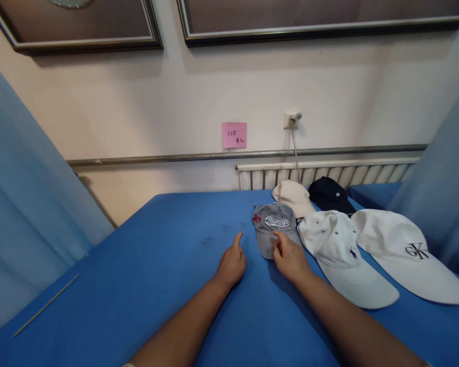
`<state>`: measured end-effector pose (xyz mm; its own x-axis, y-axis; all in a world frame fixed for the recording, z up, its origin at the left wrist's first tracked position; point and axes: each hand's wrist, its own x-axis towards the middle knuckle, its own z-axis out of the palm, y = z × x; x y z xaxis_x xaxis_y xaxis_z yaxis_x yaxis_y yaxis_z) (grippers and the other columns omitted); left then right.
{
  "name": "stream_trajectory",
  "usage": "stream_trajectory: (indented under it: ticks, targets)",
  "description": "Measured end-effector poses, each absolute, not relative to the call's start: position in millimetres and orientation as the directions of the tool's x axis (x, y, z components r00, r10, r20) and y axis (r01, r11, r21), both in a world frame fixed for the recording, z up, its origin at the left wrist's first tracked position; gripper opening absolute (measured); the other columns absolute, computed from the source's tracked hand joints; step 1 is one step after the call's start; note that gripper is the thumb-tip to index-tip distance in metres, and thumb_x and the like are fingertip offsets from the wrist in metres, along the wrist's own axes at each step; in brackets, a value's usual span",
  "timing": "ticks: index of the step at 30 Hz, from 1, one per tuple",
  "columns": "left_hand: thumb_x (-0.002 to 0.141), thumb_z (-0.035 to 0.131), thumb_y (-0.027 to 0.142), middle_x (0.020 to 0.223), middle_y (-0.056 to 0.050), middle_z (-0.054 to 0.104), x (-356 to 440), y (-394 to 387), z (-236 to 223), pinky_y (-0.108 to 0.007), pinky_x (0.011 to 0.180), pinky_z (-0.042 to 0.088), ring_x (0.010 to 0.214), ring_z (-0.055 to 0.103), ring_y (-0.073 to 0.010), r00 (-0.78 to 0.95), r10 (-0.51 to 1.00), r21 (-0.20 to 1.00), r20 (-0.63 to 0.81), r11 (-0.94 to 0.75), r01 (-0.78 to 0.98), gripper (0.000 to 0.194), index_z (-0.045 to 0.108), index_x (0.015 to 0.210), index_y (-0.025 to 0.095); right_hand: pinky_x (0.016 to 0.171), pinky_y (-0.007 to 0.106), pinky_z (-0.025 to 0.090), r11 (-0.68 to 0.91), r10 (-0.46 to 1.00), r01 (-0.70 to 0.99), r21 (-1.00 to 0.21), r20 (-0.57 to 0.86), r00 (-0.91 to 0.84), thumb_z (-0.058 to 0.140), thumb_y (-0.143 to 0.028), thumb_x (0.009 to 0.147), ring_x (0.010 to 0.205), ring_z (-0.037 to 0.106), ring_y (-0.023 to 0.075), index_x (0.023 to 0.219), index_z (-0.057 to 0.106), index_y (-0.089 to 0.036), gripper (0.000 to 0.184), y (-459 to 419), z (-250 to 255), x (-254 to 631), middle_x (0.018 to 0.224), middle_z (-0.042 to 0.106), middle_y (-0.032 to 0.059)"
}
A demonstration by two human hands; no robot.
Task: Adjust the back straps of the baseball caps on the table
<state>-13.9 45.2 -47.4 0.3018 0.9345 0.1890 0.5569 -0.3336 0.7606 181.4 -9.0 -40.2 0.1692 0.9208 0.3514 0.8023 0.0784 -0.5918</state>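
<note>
My left hand (232,265) hovers over or rests on the blue cover, left of the grey cap, one finger stretched out and the others curled. It holds nothing. In front of the grey baseball cap (266,239), which has white "Always" lettering and a red patch, is my right hand (289,257). Its index finger reaches over the brim, apart from the other fingers; I cannot tell whether it touches the cap. Right beside lies a pale cap (329,237) with a small dark logo. Further right is a white cap (392,234) marked "CK".
Behind lie a cream cap (290,193) and a black cap (329,192). A thin stick (46,306) lies at the left of the blue-covered surface (137,285). Blue curtains (30,204) hang at both sides. A radiator (258,178) and a plugged-in socket (290,121) are at the wall.
</note>
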Motion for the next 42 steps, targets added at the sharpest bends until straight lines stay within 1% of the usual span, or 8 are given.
stream_trajectory:
  ticks: [7, 15, 19, 22, 25, 29, 37, 42]
  targets:
    - [0.079, 0.047, 0.012, 0.078, 0.0, 0.064, -11, 47, -42, -0.026, 0.067, 0.044, 0.062, 0.056, -0.0132, 0.392, 0.904, 0.771, 0.169, -0.369, 0.519, 0.082, 0.009, 0.153, 0.016, 0.08, 0.036, 0.052, 0.171, 0.882, 0.661, -0.73, 0.413, 0.228, 0.042, -0.022, 0.087, 0.085, 0.067, 0.0227, 0.137, 0.039, -0.014, 0.05, -5, -45, 186, 0.095, 0.07, 0.0082]
    - [0.087, 0.044, 0.022, 0.072, 0.003, 0.057, -14, 46, -29, -0.024, 0.064, 0.041, 0.058, 0.052, -0.0112, 0.341, 0.89, 0.745, 0.303, -0.444, 0.498, 0.072, 0.013, 0.152, 0.016, 0.077, 0.037, 0.052, 0.268, 0.806, 0.594, -0.758, 0.514, 0.293, 0.044, -0.03, 0.089, 0.079, 0.064, 0.0202, 0.143, 0.029, -0.012, 0.058, -1, -46, 195, 0.092, 0.066, 0.0078]
    - [0.086, 0.045, 0.023, 0.072, 0.003, 0.058, -16, 50, -33, -0.023, 0.063, 0.041, 0.058, 0.052, -0.0111, 0.345, 0.894, 0.772, 0.288, -0.429, 0.469, 0.071, 0.018, 0.151, 0.015, 0.094, 0.044, 0.046, 0.243, 0.861, 0.728, -0.641, 0.488, 0.142, 0.053, -0.03, 0.083, 0.106, 0.059, 0.0255, 0.141, 0.035, -0.016, 0.062, -4, -43, 198, 0.117, 0.061, 0.0129]
    - [0.086, 0.046, 0.023, 0.075, 0.002, 0.06, -18, 54, -36, -0.024, 0.065, 0.042, 0.061, 0.054, -0.0112, 0.325, 0.905, 0.785, 0.274, -0.406, 0.468, 0.071, 0.019, 0.15, 0.015, 0.106, 0.05, 0.034, 0.219, 0.92, 0.852, -0.476, 0.392, -0.017, 0.061, -0.029, 0.075, 0.131, 0.04, 0.0317, 0.144, 0.034, -0.019, 0.075, -10, -43, 196, 0.141, 0.046, 0.014]
    - [0.086, 0.046, 0.022, 0.076, 0.001, 0.062, -20, 57, -37, -0.025, 0.066, 0.043, 0.063, 0.056, -0.0119, 0.309, 0.916, 0.79, 0.255, -0.381, 0.479, 0.07, 0.02, 0.15, 0.014, 0.108, 0.054, 0.027, 0.184, 0.943, 0.924, -0.335, 0.326, -0.069, 0.06, -0.016, 0.069, 0.138, 0.029, 0.035, 0.148, 0.03, -0.021, 0.084, -12, -49, 193, 0.151, 0.035, 0.0117]
    - [0.084, 0.047, 0.021, 0.078, -0.001, 0.064, -20, 58, -38, -0.026, 0.066, 0.044, 0.064, 0.058, -0.0127, 0.312, 0.925, 0.802, 0.217, -0.351, 0.484, 0.067, 0.027, 0.148, 0.013, 0.104, 0.053, 0.033, 0.085, 0.943, 0.958, -0.275, 0.333, 0.012, 0.051, -0.001, 0.066, 0.133, 0.035, 0.0351, 0.146, 0.036, -0.021, 0.083, -4, -61, 200, 0.149, 0.039, 0.0125]
    - [0.082, 0.05, 0.018, 0.104, -0.007, 0.066, -19, 66, -53, -0.026, 0.069, 0.049, 0.069, 0.061, -0.0111, 0.235, 0.948, 0.865, 0.216, -0.297, 0.405, 0.061, 0.035, 0.141, 0.016, 0.111, 0.046, 0.035, 0.339, 0.795, 0.684, -0.646, 0.585, 0.158, 0.041, -0.012, 0.084, 0.13, 0.045, 0.0234, 0.141, 0.044, -0.021, 0.057, -2, -44, 217, 0.14, 0.051, 0.0093]
    - [0.08, 0.058, 0.021, 0.125, -0.013, 0.06, -21, 75, -51, -0.034, 0.087, 0.05, 0.096, 0.064, -0.0176, 0.058, 0.946, 0.894, 0.318, -0.319, 0.314, 0.058, 0.042, 0.135, 0.015, 0.097, 0.044, 0.049, 0.348, 0.821, 0.08, -0.934, 0.345, 0.454, 0.058, -0.04, 0.086, 0.111, 0.062, 0.0268, 0.12, 0.062, -0.017, 0.042, -11, -35, 206, 0.117, 0.068, 0.0095]
